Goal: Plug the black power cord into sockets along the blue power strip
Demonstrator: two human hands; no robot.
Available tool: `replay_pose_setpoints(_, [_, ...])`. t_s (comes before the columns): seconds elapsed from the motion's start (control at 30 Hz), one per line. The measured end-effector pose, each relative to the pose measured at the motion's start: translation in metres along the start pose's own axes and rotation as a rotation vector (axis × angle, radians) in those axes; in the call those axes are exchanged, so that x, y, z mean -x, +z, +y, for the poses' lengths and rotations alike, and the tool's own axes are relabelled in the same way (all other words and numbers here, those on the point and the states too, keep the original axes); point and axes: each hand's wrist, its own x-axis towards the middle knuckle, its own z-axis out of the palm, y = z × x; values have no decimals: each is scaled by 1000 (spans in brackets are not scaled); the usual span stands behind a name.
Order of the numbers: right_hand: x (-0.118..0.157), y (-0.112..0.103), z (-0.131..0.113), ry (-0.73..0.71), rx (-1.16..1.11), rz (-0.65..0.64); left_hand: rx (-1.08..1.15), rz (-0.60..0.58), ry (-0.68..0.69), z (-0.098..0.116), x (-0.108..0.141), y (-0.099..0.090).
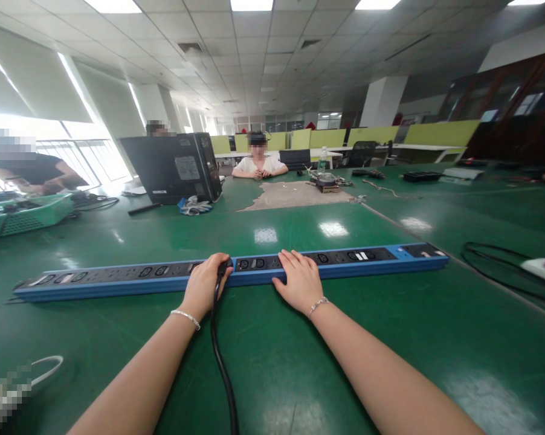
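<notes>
A long blue power strip with a black socket face lies crosswise on the green table. Near its middle, my left hand is closed round a black plug at the socket face; whether the plug is seated I cannot tell. From that plug a thick black cable runs down toward me past the table's near side. My right hand lies over the strip a little to the right, fingers flat on top and thumb along the front side.
At the back left a black computer case stands beside gloves. A green basket is at far left. People sit across the table. Black cables and a white power strip lie at right.
</notes>
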Motion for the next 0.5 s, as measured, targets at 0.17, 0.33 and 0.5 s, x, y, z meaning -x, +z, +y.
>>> replay_pose_setpoints(0.17, [0, 1, 0, 4, 7, -10, -20, 37, 1, -2, 1, 3])
replay_pose_setpoints(0.33, [0, 1, -1, -2, 10, -6, -32, 47, 7, -2, 2, 4])
replay_pose_setpoints(0.5, [0, 0, -1, -2, 21, -10, -21, 35, 4, 0, 3, 3])
